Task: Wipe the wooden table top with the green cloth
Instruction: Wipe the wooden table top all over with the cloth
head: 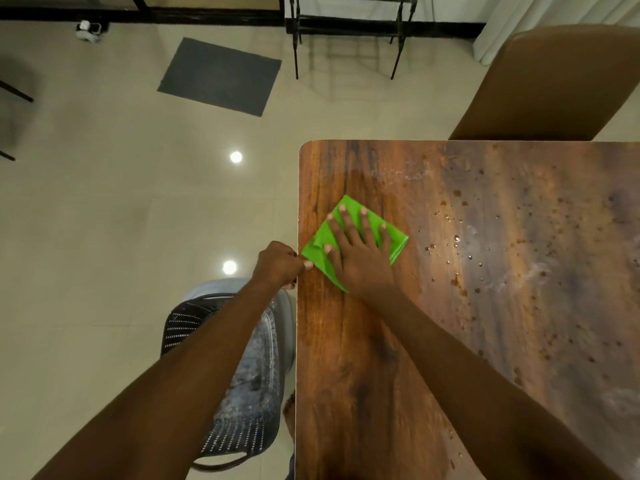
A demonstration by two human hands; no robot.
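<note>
Closest to you, at about 7 o'clock from the cloth, a dark perforated basket [221, 375] stands on the floor just beside the table's left edge, with your left forearm crossing above it. Your left hand [277, 265] is curled into a loose fist at the table's edge, its thumb tip touching the near-left corner of the green cloth [320, 247]; you cannot tell whether it actually pinches the fabric. Your right hand [360, 251] lies flat on the cloth with fingers spread and extended, pressing it to the wooden table top [346, 358], not clenched around it. The cloth is folded into a rough square set like a diamond near the table's left edge, one corner pointing toward 12 o'clock and its long axis running from about 7 o'clock to 1 o'clock. At 3 o'clock from the cloth, water droplets [457, 244] and pale smears dot the wood. Farther off, at 1 o'clock, a brown chair back [554, 84] stands against the table's far edge. At 11 o'clock, a grey mat [220, 76] lies on the tiled floor.
</note>
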